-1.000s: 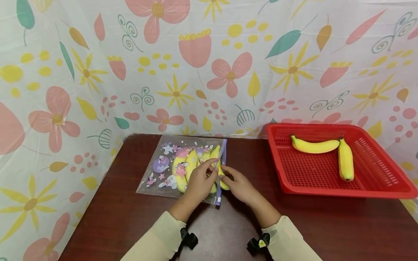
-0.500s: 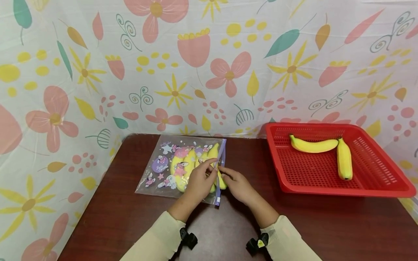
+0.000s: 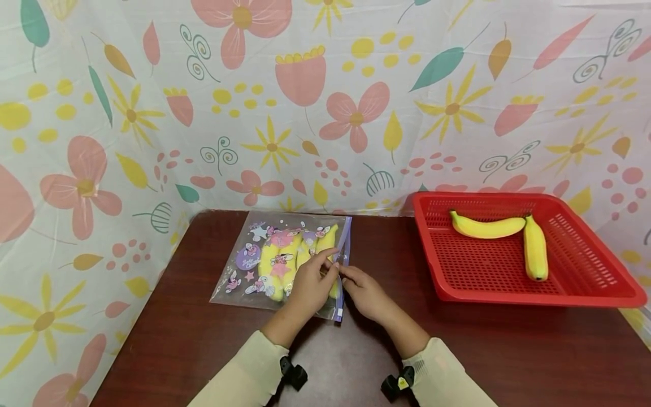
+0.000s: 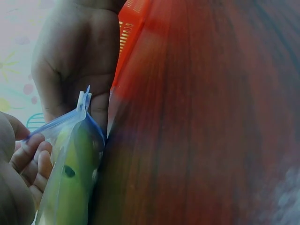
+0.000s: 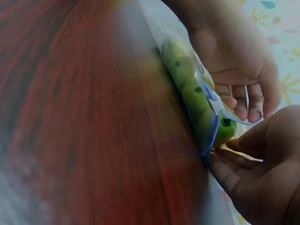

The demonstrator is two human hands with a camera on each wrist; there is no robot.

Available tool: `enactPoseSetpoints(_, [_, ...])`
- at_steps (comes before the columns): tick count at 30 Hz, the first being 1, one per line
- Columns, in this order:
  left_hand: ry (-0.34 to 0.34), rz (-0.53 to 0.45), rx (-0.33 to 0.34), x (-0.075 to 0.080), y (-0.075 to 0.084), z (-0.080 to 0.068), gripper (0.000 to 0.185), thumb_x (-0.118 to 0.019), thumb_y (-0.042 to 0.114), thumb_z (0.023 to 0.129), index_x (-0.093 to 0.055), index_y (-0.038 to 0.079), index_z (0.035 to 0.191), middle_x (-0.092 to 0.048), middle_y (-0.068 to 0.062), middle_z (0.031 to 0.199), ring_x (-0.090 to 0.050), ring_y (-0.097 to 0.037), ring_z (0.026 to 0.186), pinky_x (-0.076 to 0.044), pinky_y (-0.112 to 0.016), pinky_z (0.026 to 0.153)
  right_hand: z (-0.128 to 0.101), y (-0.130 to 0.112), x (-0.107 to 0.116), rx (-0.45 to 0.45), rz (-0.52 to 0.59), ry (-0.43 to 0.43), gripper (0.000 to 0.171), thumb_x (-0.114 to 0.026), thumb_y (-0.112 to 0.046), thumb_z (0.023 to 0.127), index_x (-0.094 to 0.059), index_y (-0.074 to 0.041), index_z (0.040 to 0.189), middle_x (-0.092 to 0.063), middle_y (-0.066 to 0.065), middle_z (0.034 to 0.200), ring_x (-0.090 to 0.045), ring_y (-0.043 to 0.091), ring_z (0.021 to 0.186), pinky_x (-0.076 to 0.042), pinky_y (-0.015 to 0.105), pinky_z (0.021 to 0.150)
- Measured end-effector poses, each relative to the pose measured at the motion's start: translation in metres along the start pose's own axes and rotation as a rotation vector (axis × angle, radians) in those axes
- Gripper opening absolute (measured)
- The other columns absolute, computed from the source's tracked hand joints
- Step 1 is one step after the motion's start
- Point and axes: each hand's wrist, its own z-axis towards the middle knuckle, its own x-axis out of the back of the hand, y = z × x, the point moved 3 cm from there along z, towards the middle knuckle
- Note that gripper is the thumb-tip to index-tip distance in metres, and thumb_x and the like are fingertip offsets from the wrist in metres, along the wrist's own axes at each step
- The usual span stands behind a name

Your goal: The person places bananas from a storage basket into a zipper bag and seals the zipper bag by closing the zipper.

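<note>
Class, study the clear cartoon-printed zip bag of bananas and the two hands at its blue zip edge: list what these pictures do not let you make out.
- Head view: the left hand covers part of the clear cartoon-printed zip bag; the banana count is uncertain.
- Head view: whether the blue zip edge is sealed is too small to tell.
- Left wrist view: the red plastic basket is blurred and cut off by the right hand.
- Right wrist view: the right hand's fingertips blur against the bag.

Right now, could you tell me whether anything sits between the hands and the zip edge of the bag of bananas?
Nothing visible does: the left hand and right hand already meet at the zip edge of the bag.
</note>
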Motion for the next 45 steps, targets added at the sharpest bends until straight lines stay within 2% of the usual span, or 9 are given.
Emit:
enactPoseSetpoints(10, [0.004,0.000,-0.016,0.000,0.001,-0.001,0.037,-0.059,0.021,0.100,-0.063,0.017,0.136,-0.066,0.004,0.086,-0.064,-0.007,0.077,-0.054,-0.023,0.071,-0.003,0.000,-0.006,0.017,-0.042,-0.066,0.047,-0.044,0.000,0.101,-0.048,-0.001,0.148,-0.046,0.018,0.155,-0.039,0.036,0.147,-0.031,0.055,0.120])
enactPoseSetpoints(19, [-0.007,-0.005,-0.013,0.000,0.001,-0.001,0.037,-0.058,0.021,0.101,-0.062,0.018,0.137,-0.065,0.005,0.086,-0.064,-0.007,0.079,-0.054,-0.023,0.073,-0.003,0.000,-0.009,0.058,-0.044,-0.092,0.050,-0.042,0.002,0.099,-0.050,-0.003,0.148,-0.048,0.017,0.154,-0.038,0.039,0.147,-0.029,0.058,0.120])
enactPoseSetpoints(28, [-0.002,-0.014,-0.026,0.000,0.000,0.000,0.037,-0.059,0.019,0.100,-0.063,0.016,0.137,-0.065,0.005,0.085,-0.060,-0.007,0.074,-0.052,-0.023,0.069,-0.002,0.003,-0.011,-0.009,0.016,-0.125,0.060,-0.040,-0.002,0.102,-0.028,-0.012,0.160,-0.032,0.015,0.163,-0.027,0.034,0.152,-0.024,0.056,0.123])
enactPoseSetpoints(32, [-0.003,-0.014,-0.024,0.000,-0.001,0.000,0.037,-0.059,0.019,0.100,-0.063,0.015,0.137,-0.064,0.005,0.085,-0.059,-0.006,0.073,-0.051,-0.023,0.068,-0.003,0.002,-0.011,-0.006,0.035,-0.104,0.060,-0.041,-0.001,0.101,-0.032,-0.012,0.159,-0.037,0.015,0.161,-0.031,0.034,0.151,-0.027,0.056,0.122])
enactPoseSetpoints(37, [-0.002,-0.010,-0.027,0.000,-0.001,0.000,0.037,-0.059,0.019,0.100,-0.062,0.013,0.137,-0.065,0.005,0.085,-0.059,-0.006,0.073,-0.052,-0.022,0.068,-0.002,0.001,-0.010,-0.020,0.070,-0.060,0.056,-0.043,-0.003,0.101,-0.040,-0.012,0.155,-0.049,0.018,0.152,-0.042,0.036,0.144,-0.036,0.057,0.117])
enactPoseSetpoints(45, [-0.004,-0.015,-0.026,0.000,-0.001,0.001,0.038,-0.059,0.018,0.099,-0.062,0.011,0.137,-0.065,0.004,0.085,-0.063,-0.008,0.077,-0.055,-0.023,0.073,0.000,-0.001,-0.004,-0.020,0.100,0.016,0.043,-0.048,-0.003,0.100,-0.056,-0.012,0.142,-0.064,0.016,0.135,-0.058,0.033,0.129,-0.046,0.053,0.108])
